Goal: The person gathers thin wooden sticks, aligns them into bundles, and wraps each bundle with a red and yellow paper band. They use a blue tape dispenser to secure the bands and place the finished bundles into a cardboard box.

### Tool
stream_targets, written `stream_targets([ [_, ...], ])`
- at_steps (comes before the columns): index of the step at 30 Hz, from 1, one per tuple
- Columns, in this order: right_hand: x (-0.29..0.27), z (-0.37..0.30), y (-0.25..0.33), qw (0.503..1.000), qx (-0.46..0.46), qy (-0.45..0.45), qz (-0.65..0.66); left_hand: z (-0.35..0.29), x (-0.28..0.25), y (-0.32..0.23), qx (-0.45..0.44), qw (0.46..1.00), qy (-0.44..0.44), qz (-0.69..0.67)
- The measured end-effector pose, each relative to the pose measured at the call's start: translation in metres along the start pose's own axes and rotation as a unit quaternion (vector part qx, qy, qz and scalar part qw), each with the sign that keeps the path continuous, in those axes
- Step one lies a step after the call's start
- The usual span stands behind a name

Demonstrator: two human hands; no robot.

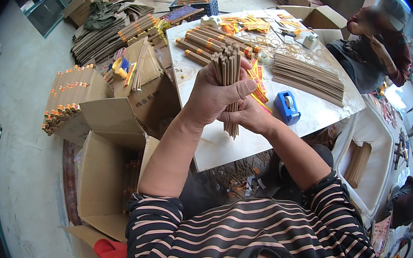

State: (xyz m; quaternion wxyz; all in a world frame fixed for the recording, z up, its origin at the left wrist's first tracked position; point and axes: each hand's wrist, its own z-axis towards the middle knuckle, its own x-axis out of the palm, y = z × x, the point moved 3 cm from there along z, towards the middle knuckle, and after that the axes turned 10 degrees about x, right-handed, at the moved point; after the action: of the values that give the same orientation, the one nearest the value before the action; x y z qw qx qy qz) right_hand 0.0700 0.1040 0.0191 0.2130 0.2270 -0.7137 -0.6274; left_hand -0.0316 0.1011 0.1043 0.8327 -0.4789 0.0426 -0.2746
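Observation:
Above the near part of the white table (214, 148), both hands hold an upright bundle of brown incense sticks (227, 68). My left hand (208, 95) wraps round its middle, thumb lying across the front. Lower down, my right hand (248, 114) is closed round the same sticks, its fingers partly hidden. The stick ends are uneven at the top and bottom. Loose incense sticks (307, 77) lie side by side to the right, near a blue tape dispenser (286, 108). Labelled incense bundles (197, 48) and red-and-yellow paper labels (258, 85) lie behind my hands.
An open cardboard box (102, 179) stands to my left, with stacked bundles (72, 91) beyond it. A white tub (373, 161) holding brown sticks is at the right. Another person (380, 43) sits past the table's right side. Rubber bands (283, 44) lie on the tabletop.

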Motion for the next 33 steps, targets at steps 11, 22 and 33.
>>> stream_targets([
  [11,0.003,0.010,-0.036,0.996,0.029,-0.081,-0.029,0.008,-0.025,0.010,0.022,0.996,-0.084,-0.020],
  [22,0.049,-0.051,-0.023,0.947,0.193,0.111,0.229,-0.018,-0.088,0.027,-0.059,0.926,-0.195,-0.317],
  [33,0.057,-0.042,-0.036,0.968,0.223,0.031,0.112,-0.044,-0.096,0.057,-0.064,0.904,-0.262,-0.331],
])
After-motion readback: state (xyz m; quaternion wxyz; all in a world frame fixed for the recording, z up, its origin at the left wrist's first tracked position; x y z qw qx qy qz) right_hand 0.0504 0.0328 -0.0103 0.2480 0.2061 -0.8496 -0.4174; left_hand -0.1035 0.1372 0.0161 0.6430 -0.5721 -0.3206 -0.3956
